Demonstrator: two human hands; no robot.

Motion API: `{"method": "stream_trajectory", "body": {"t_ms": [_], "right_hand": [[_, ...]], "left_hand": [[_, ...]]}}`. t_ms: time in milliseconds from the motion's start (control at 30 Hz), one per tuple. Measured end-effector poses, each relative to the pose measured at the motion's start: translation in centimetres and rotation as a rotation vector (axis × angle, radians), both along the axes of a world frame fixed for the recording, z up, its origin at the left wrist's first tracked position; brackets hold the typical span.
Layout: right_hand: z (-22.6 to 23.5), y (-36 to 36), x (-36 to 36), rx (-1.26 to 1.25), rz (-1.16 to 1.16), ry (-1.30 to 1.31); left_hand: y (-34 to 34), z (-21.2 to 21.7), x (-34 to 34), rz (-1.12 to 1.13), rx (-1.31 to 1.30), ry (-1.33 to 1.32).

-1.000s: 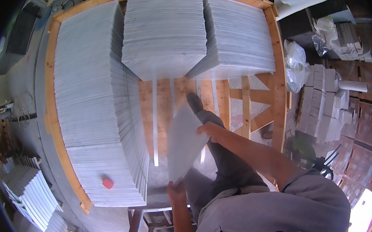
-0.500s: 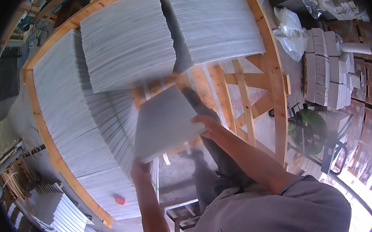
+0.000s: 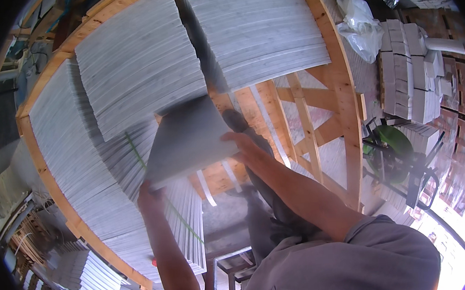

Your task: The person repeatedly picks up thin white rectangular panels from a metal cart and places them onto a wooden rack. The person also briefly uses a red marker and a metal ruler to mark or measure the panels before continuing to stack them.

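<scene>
A flat grey stone-like tile (image 3: 184,141) is held up between my two hands, tilted, over the gap in the wooden crate. My left hand (image 3: 150,196) grips its near left corner; my right hand (image 3: 239,144) grips its right edge, with the thumb on top. Beyond the tile's far edge stands a row of upright tiles (image 3: 141,64), packed face to face. To the left runs another long row of tiles (image 3: 70,149), with a green strap (image 3: 135,149) along its side. A further row (image 3: 255,28) fills the far right.
A wooden crate frame (image 3: 346,100) surrounds the rows, with slats across its base. My foot (image 3: 236,121) is inside it. Right of the crate are a clear plastic bag (image 3: 360,26), stacked pale boxes (image 3: 402,73) and a green round object (image 3: 392,149). More pale slabs (image 3: 91,279) lie at lower left.
Both hands have carried the tile leftward and slightly away from me, toward the far row. The view has shifted too, and more of the left row's near end shows.
</scene>
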State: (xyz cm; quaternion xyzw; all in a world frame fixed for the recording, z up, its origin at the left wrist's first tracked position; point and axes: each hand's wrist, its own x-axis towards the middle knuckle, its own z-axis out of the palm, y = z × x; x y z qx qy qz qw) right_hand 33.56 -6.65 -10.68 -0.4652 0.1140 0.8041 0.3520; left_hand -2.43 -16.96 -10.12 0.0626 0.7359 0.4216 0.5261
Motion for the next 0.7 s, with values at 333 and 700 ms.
{"method": "stream_trajectory", "body": {"t_ms": [333, 700], "right_hand": [[2.2, 0.7, -1.4, 0.185, 0.113, -0.195], [2.8, 1.2, -2.0, 0.208, 0.158, -0.213]], "left_hand": [[3.6, 4.5, 1.8, 0.34, -0.098, -0.229], [6.1, 6.8, 2.8, 0.454, -0.141, -0.277]]}}
